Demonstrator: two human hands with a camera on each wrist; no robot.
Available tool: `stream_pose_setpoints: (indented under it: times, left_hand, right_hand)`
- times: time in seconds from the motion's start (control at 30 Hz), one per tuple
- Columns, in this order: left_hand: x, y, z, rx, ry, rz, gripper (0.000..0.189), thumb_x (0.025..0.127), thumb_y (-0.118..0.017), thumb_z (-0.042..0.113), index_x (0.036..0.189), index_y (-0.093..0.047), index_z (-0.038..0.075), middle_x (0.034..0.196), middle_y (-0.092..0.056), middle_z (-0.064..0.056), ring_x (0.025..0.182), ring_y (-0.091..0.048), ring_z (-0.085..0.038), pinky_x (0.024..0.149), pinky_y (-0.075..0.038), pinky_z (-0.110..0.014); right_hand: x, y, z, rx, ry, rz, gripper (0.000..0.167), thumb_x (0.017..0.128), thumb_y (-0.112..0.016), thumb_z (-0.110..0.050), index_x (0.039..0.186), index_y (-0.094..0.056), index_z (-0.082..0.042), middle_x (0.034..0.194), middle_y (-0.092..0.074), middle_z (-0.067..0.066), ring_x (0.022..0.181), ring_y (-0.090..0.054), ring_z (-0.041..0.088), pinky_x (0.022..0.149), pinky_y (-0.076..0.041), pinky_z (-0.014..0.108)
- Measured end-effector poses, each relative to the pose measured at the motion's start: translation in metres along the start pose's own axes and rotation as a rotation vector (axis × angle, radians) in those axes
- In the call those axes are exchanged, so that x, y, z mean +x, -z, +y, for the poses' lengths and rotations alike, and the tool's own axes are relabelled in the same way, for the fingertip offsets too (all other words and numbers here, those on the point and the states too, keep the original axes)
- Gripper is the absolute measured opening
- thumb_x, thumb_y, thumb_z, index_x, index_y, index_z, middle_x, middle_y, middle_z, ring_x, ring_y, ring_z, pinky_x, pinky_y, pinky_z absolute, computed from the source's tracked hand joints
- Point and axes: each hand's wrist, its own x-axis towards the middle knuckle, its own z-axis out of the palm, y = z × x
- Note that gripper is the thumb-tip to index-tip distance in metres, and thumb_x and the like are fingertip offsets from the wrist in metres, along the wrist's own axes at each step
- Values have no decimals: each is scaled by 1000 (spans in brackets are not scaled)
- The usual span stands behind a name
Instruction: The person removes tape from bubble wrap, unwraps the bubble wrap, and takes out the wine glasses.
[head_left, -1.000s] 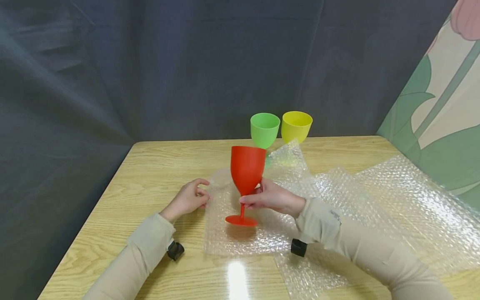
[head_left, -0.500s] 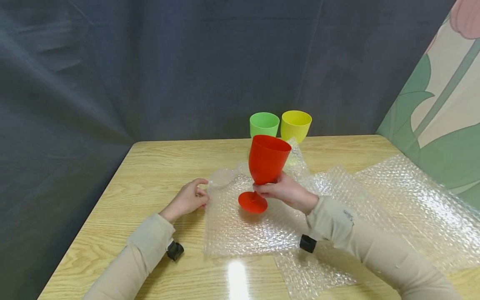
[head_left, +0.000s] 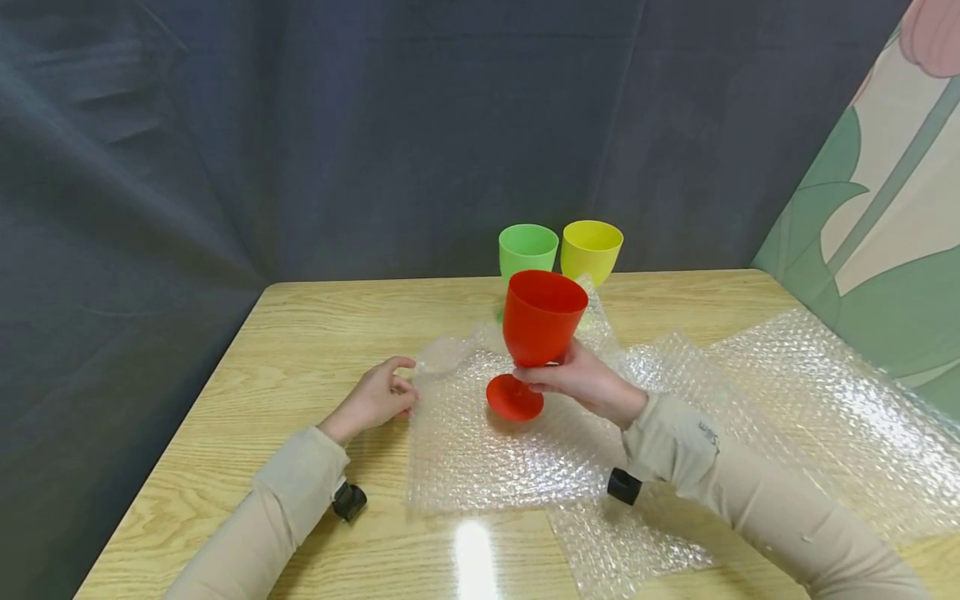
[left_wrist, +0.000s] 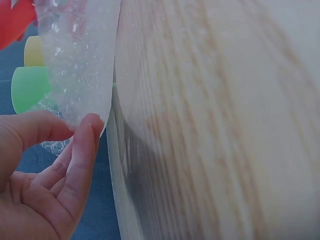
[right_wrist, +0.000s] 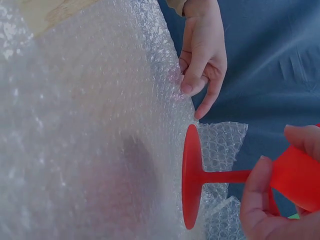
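A red plastic goblet (head_left: 546, 321) is held above the bubble wrap, its bowl tilted to the right and its round foot off the sheet. My right hand (head_left: 592, 385) grips it where the stem meets the bowl; the right wrist view shows fingers and thumb around that part of the goblet (right_wrist: 192, 175). My left hand (head_left: 375, 400) is at the left edge of the bubble wrap sheet (head_left: 465, 467). In the left wrist view, the thumb and fingers of this hand (left_wrist: 55, 175) pinch the corner of the bubble wrap (left_wrist: 80, 65).
Behind the red goblet stand a green goblet (head_left: 528, 246) and a yellow goblet (head_left: 592, 246) near the table's back edge. More bubble wrap (head_left: 840, 417) spreads over the right side of the wooden table (head_left: 315, 325). A dark cloth (head_left: 420, 133) hangs behind.
My right hand has moved the red goblet to the right and slightly away from me, tilting its bowl rightward and its foot up. The left hand has stayed at the sheet's edge.
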Motion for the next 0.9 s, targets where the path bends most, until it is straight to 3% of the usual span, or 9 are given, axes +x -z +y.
stream_pose_setpoints:
  times: [0.33,0.6,0.9]
  left_hand:
    - [0,0,0,10,16,4,54,88,-55,3,138,-34,-3,103,-66,-22,71,-64,-12,68,-56,-30]
    - [1,0,-1,22,26,-2,62,88,-55,4,142,-25,-3,105,-66,-21,71,-65,-14,68,-56,-30]
    - [0,0,-1,31,5,-9,58,89,-55,4,141,-29,-3,105,-65,-22,73,-66,-16,70,-56,-30]
  right_hand:
    - [1,0,-6,-16,92,-8,57,82,-67,-6,129,-37,-18,120,-49,5,105,-51,26,87,-50,41]
    - [0,0,-9,-25,116,-10,57,82,-68,-6,128,-37,-20,121,-50,4,112,-49,26,90,-50,42]
    - [4,-1,-11,-26,142,-9,56,81,-69,-6,126,-40,-19,118,-52,4,111,-50,25,89,-50,40]
